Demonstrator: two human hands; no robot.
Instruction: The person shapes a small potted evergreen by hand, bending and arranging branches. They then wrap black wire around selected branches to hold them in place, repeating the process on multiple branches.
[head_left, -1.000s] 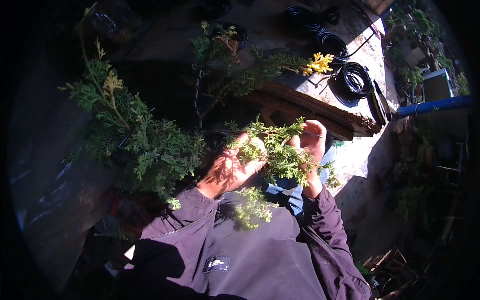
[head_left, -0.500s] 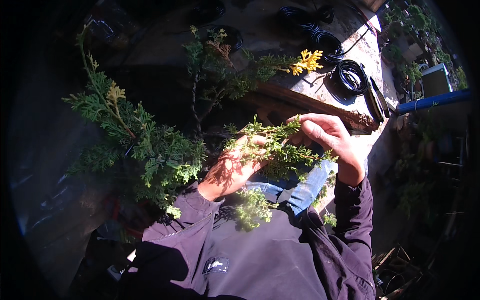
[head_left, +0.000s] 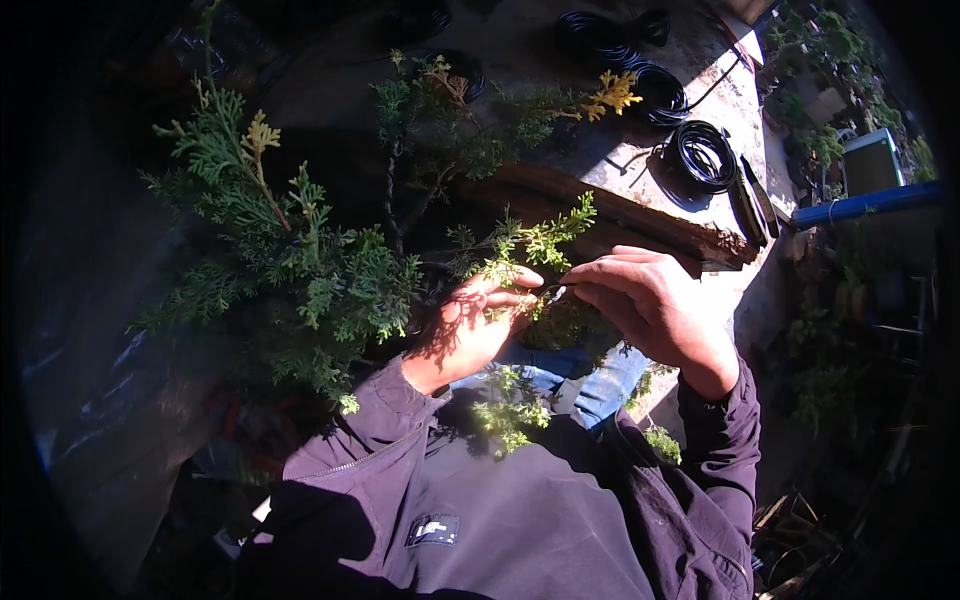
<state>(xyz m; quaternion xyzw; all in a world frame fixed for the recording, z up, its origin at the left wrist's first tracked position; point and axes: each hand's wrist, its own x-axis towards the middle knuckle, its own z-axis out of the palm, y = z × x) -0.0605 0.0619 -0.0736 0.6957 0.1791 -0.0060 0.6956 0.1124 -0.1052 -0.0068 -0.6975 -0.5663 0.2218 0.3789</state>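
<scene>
A leafy conifer (head_left: 350, 285) with twisted dark stems and a few yellow sprigs fills the left and centre. My left hand (head_left: 465, 325) has its fingers curled round one of its light-green branches (head_left: 540, 235), partly hidden by foliage and dappled with shadow. Opposite it, my right hand (head_left: 655, 310) pinches a thin dark piece of wire (head_left: 554, 292) at that branch, close to the left fingertips. More sprigs hang below the hands, over my dark jacket and blue trousers.
Several coils of black wire (head_left: 705, 155) lie on a sunlit work surface (head_left: 725, 90) with a rough wooden edge (head_left: 690, 228). Long dark tools (head_left: 760, 200) lie beside the nearest coil. A blue pipe (head_left: 865, 205), a pale-framed box (head_left: 872, 163) and more plants are at the right.
My right hand swung rightward, then came back left and down, now pinching at the wire. The held branch's foliage shifted up and left. My left hand stayed nearly in place.
</scene>
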